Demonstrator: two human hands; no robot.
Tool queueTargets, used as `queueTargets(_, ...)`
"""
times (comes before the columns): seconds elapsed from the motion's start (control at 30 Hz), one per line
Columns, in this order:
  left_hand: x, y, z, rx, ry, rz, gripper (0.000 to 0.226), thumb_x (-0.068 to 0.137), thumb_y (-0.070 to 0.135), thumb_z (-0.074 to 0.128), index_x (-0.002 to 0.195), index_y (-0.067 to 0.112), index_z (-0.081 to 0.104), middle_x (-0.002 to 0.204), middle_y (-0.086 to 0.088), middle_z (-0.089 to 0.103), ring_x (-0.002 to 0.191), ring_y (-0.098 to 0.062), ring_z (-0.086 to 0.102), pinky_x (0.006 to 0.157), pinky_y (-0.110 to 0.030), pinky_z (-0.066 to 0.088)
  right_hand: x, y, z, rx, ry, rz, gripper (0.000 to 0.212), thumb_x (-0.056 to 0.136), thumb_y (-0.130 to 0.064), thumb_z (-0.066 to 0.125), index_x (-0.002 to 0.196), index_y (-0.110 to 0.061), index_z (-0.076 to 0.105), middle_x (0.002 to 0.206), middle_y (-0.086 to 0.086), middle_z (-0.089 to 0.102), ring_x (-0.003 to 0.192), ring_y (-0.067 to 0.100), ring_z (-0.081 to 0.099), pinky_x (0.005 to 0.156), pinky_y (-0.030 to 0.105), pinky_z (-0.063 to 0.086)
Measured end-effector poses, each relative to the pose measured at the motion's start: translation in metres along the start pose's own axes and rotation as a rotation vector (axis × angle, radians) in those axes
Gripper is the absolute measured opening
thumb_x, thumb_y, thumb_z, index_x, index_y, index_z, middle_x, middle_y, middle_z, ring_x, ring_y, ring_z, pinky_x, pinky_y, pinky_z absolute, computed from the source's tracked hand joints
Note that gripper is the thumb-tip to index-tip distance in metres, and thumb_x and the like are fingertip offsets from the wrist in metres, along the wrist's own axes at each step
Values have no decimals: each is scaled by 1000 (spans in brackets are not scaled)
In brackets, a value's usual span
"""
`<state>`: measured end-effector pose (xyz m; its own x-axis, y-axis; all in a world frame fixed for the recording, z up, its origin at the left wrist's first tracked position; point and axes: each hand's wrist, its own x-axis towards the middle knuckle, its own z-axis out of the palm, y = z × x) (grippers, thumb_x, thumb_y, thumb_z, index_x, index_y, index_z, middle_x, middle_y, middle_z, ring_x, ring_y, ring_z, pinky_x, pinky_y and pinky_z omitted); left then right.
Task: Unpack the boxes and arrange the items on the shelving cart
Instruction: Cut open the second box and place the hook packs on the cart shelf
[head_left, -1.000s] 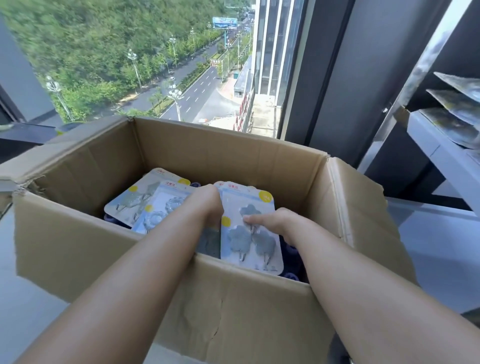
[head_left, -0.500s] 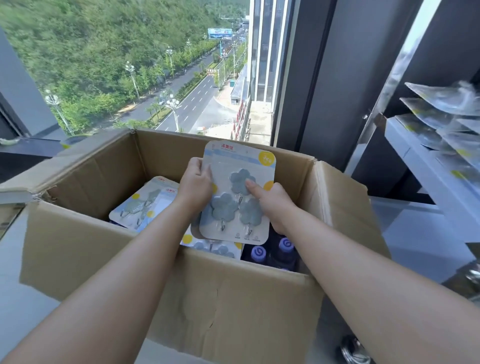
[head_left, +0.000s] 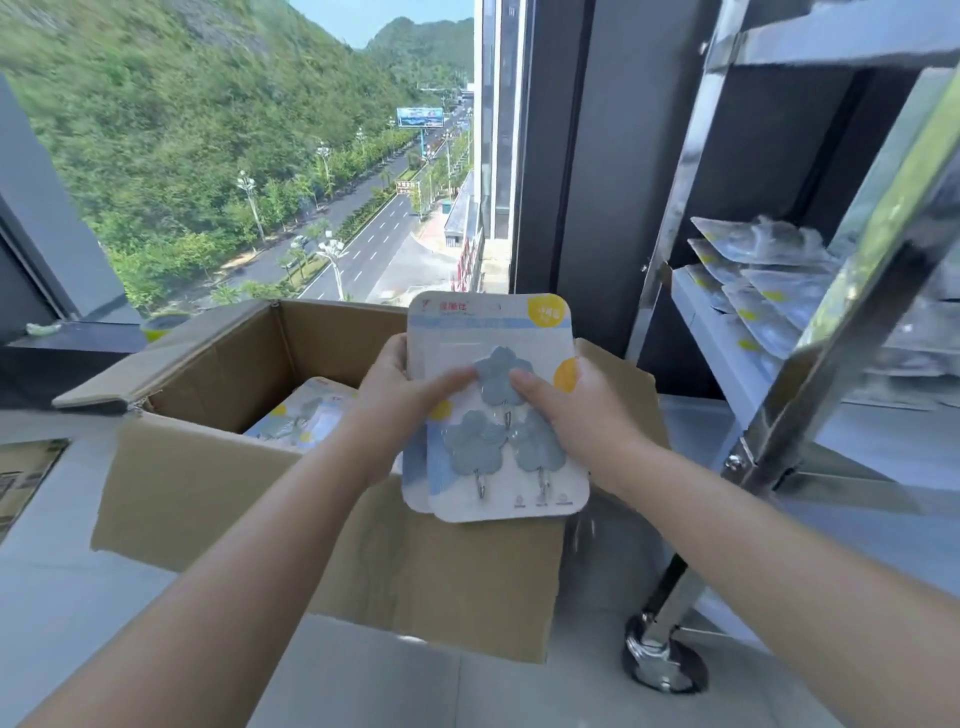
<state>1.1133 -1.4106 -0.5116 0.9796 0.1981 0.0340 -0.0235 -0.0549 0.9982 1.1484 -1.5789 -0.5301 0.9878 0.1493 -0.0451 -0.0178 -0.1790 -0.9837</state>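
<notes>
Both hands hold a small stack of hook packs (head_left: 493, 332), white cards with blue flower-shaped hooks, above the open cardboard box (head_left: 332, 545). My left hand (head_left: 400, 400) grips the stack's left edge with the thumb across the front. My right hand (head_left: 576, 410) grips its right edge, thumb on a flower hook. More of the same packs (head_left: 301, 415) lie inside the box. The shelving cart (head_left: 727, 358) stands to the right, with several hook packs (head_left: 758, 296) lying on one shelf.
The box sits on a grey floor by a large window. The cart's chrome upright (head_left: 862, 291) and caster wheel (head_left: 665, 660) stand close to the box's right side. A flattened piece of cardboard (head_left: 21, 478) lies at the far left.
The stack of packs has come up out of the box and shifted right, toward the cart. My view has turned right and up, showing more of the cart.
</notes>
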Motion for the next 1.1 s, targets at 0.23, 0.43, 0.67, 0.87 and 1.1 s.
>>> queueTargets(0.23,-87,-3,31,-51,-41,-61,42,76,7,75,108,22,53,105,-4,69,92,-22,68,80,-43,56,-92,15,-36,23,37,11,23,87,-37,62,86,-20,48,84,-4,59,70,6,57,51,16,44)
queueTargets(0.43,-141,6,64,-161,-69,-137,41,76,8,75,110,21,56,100,-4,72,87,-25,71,75,-49,57,-146,12,-81,43,-26,31,59,69,-46,68,100,0,48,107,30,59,94,42,62,87,60,47)
queueTargets(0.67,-177,20,139,-158,-279,-149,35,84,11,67,113,25,53,105,2,71,89,-20,71,68,-40,59,-189,25,-167,-17,82,-20,41,74,-49,71,89,-15,53,97,14,66,85,28,66,80,49,54)
queueTargets(0.87,-188,24,238,-119,-315,-105,30,89,13,62,117,15,51,112,-4,68,100,-23,66,88,-48,53,-221,46,-243,17,345,-71,21,83,-35,63,91,-25,47,92,3,65,78,14,64,75,38,52)
queueTargets(1.1,-180,43,356,-129,-304,-66,9,94,15,54,102,18,58,96,-5,70,80,-18,68,72,-34,58,-227,49,-347,77,410,-37,30,86,-36,62,112,-24,53,97,1,69,92,21,66,88,45,52)
